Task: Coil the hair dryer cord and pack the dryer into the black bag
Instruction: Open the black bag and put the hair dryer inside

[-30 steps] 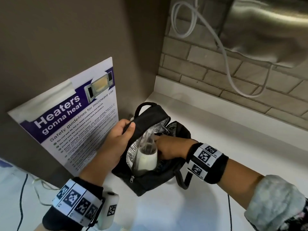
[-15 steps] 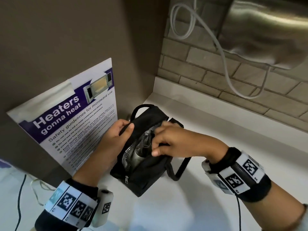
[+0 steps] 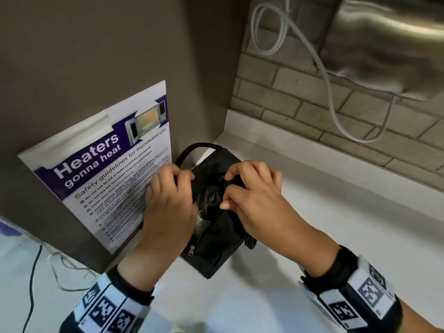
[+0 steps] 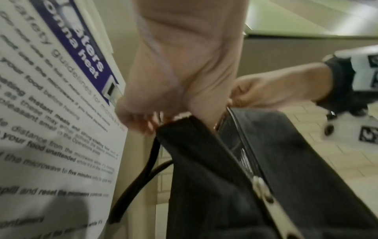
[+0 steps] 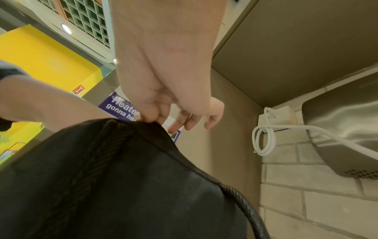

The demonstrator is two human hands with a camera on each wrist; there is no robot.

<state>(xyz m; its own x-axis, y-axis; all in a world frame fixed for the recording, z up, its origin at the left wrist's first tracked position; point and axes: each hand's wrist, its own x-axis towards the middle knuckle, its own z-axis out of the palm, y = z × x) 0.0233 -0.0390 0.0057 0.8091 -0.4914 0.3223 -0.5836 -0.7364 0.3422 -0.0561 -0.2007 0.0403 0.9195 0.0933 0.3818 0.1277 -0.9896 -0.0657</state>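
Observation:
The black bag [image 3: 216, 236] stands on the white counter [image 3: 336, 224] beside a poster. My left hand [image 3: 173, 188] grips the left rim of its opening, thumb over the edge. My right hand [image 3: 249, 188] pinches the right rim [image 5: 151, 120] between thumb and fingers. The two rims are drawn close together. In the narrow gap only a glossy bit of the hair dryer [image 3: 207, 203] shows; the rest and its cord are hidden inside. The bag's silver zipper pull [image 3: 191, 251] hangs at the near end. The left wrist view shows the bag [image 4: 225, 186] close up.
A microwave safety poster [image 3: 108, 164] leans on the brown wall at the left. A steel appliance [image 3: 384, 44] hangs on the brick wall at the back right, with a white cable [image 3: 331, 92] looping below it. Thin cords [image 3: 33, 272] lie at the lower left.
My right hand came out of the bag and took its right rim. Both hands have pulled the opening together, and the dryer's white body has dropped out of sight.

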